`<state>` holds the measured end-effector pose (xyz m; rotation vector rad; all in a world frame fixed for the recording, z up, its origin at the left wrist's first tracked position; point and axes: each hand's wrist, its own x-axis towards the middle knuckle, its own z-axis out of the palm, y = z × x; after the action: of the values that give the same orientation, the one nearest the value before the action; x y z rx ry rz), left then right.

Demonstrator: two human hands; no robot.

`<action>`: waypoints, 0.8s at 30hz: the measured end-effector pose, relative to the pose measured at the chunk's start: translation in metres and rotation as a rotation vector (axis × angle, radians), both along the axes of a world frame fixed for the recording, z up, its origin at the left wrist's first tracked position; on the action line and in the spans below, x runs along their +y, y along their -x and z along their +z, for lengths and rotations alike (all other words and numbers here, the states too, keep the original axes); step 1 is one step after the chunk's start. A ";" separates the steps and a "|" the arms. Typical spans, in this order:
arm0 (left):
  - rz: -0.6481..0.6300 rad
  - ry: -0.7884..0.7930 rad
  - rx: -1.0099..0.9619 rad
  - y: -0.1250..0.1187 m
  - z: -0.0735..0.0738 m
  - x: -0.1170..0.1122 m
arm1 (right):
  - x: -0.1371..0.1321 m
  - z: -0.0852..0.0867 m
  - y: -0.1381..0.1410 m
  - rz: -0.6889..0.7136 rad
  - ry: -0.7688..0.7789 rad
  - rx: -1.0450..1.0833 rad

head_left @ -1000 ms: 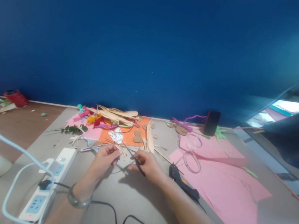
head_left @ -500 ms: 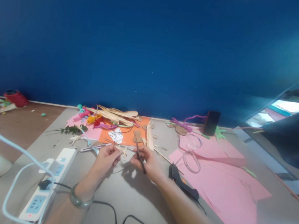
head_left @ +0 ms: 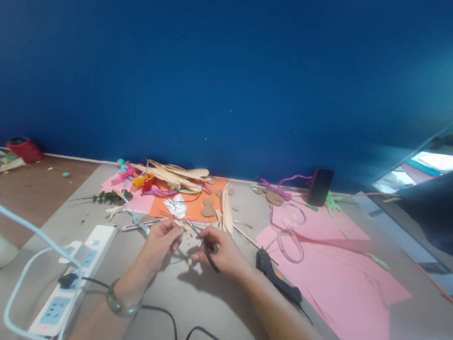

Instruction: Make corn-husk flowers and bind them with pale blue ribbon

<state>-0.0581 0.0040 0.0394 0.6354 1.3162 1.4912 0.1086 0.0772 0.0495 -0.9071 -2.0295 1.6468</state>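
Note:
My left hand (head_left: pixel 159 242) is closed in a pinch on a thin pale strip (head_left: pixel 183 226) just above the grey table (head_left: pixel 182 299). A green bangle (head_left: pixel 122 303) circles that wrist. My right hand (head_left: pixel 222 251) is closed round a slim black tool (head_left: pixel 209 255) whose tip points toward the strip. The two hands are a few centimetres apart. A black glue gun (head_left: pixel 276 277) lies just right of my right hand.
A white power strip (head_left: pixel 74 278) with a black plug and cords lies at the left. Orange paper (head_left: pixel 191 205) with straw, pipe cleaners and brown discs sits behind the hands. Pink paper sheets (head_left: pixel 336 277) cover the right. A black phone (head_left: pixel 321 186) stands by the blue wall.
My right hand tilted the black tool upright half a second ago and has now laid it back down, tip toward the strip. The left hand barely moved.

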 end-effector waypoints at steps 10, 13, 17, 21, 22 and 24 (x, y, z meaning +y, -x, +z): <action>-0.002 -0.045 0.010 0.003 0.002 -0.001 | 0.007 0.003 -0.009 0.049 -0.379 -0.105; -0.008 -0.061 0.023 0.002 0.004 0.000 | 0.006 0.003 -0.009 0.053 -0.411 -0.104; -0.019 -0.056 0.051 0.001 0.005 0.000 | 0.007 0.003 -0.008 0.050 -0.424 -0.107; -0.037 -0.067 0.067 0.002 0.004 0.000 | 0.007 0.002 -0.009 0.056 -0.430 -0.102; -0.041 -0.069 0.068 0.002 0.003 -0.001 | 0.007 0.002 -0.009 0.057 -0.432 -0.103; -0.042 -0.070 0.069 0.002 0.003 -0.001 | 0.006 0.002 -0.009 0.053 -0.438 -0.104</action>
<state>-0.0597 0.0028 0.0424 0.7614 1.2996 1.4977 0.1177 0.0832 0.0514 -0.7966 -2.3699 1.1237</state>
